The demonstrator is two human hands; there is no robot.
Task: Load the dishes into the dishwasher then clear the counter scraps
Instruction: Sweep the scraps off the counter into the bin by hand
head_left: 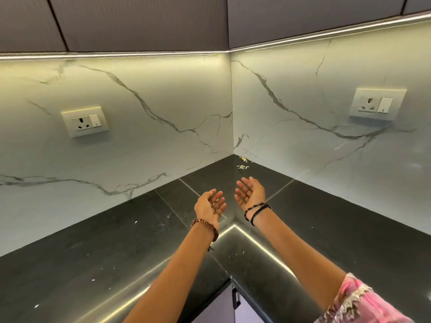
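Both arms reach out over a black L-shaped counter toward its inner corner. My left hand and my right hand are held palm up with fingers spread, side by side and a little apart, holding nothing. Pale food scraps lie in small bits on the counter right in the corner, just beyond my right fingertips. A few white crumbs dot the left stretch of counter. No dishes or dishwasher are in view.
White marble-look walls meet at the corner, each with a socket plate: one on the left, one on the right. Dark wall cupboards hang overhead with a light strip beneath. A cupboard handle shows below the counter edge.
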